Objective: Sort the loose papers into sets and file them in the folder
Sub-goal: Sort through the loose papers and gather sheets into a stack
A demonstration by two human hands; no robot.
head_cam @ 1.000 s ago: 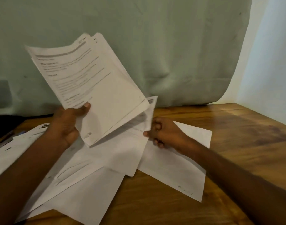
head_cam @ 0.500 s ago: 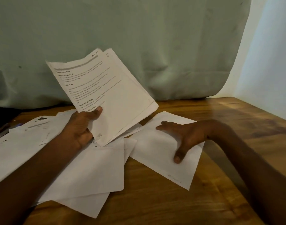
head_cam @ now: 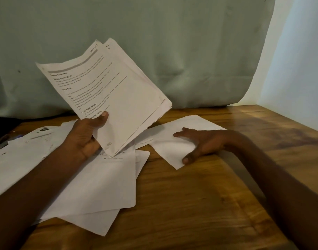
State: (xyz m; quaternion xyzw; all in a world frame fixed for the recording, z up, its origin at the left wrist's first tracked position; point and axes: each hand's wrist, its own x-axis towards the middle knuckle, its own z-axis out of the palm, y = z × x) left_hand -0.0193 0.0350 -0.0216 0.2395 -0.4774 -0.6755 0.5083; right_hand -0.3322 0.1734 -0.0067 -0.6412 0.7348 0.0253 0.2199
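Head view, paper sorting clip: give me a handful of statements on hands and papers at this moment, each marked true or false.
1. The left hand grips a sheaf of printed pages lifted off the table. True.
2. The right hand pinches a sheet and lifts it. False: it lies flat, fingers spread, on a blank sheet that rests on the wooden table.
3. The top held page shows its blank back. False: its printed side faces the camera, with headings such as TASK GOAL.
4. More loose papers lie overlapping on the table under the left arm. True.
5. An open folder lies beside the right hand. False: no folder can be made out there.
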